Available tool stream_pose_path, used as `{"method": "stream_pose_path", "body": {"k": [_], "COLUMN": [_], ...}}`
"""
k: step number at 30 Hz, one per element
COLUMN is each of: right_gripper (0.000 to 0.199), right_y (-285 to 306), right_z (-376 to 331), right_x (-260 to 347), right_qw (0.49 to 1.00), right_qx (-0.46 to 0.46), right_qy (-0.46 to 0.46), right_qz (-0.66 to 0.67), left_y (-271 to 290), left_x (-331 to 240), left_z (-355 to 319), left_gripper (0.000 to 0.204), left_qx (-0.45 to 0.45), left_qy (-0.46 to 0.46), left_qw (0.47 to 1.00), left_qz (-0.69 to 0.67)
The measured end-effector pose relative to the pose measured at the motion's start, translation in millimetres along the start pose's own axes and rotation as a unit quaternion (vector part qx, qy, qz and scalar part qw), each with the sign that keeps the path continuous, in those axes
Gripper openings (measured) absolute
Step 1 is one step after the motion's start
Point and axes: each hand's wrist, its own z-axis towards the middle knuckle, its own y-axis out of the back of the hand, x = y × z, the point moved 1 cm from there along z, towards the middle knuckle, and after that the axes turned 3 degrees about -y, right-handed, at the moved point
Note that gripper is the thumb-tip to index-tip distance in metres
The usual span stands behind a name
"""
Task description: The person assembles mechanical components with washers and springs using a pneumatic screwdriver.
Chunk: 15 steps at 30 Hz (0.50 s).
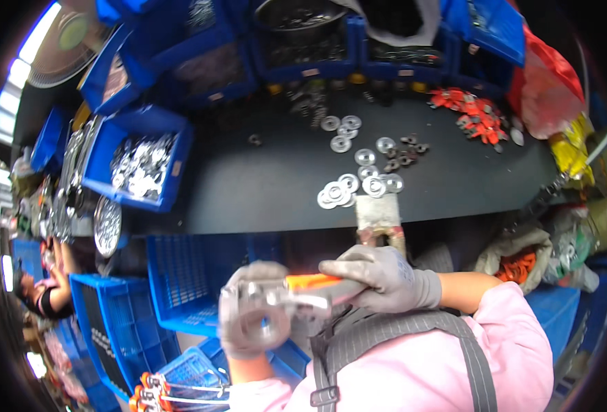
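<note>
In front of my chest I hold a metal tool with a ring-shaped end and an orange-and-grey handle (313,281). My left hand (254,312), in a grey glove and smeared by motion, is closed around the ring end. My right hand (389,275), also gloved, grips the grey end of the handle. A worn metal block (377,213) juts from the bench edge just beyond my right hand. Past it lie several shiny round discs (334,192) in a loose cluster, with small brown metal parts (405,156) beside them. The tool's finer details are blurred.
A blue bin of shiny metal pieces (142,168) stands at the bench's left. Orange-red parts (471,113) are heaped at the far right, near a red bag (547,89). Blue bins (303,58) line the back. Blue crates (187,281) sit below; another person (46,288) is at far left.
</note>
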Motion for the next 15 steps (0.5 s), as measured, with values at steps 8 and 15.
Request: {"method": "stream_pose_path", "body": {"k": [8,15], "right_gripper": [0.043,0.030], "right_y": [35.3,139.4], "right_z": [-15.9,66.8], "right_x": [-5.9,-104.7], "right_qw": [0.935,0.924], "right_qx": [0.074,-0.164], "right_qy": [-0.301,-0.066], "right_qz": [0.171,-0.338], "left_y": [-98.1,-70.2], "left_x": [19.0,13.2], "left_z": [30.8,28.1], "left_gripper": [0.064,0.058], "left_qx": [0.113,0.084], "left_qy": [-0.014,0.021], "left_qw": [0.960,0.945], "left_qz": [-0.255,-0.315]}}
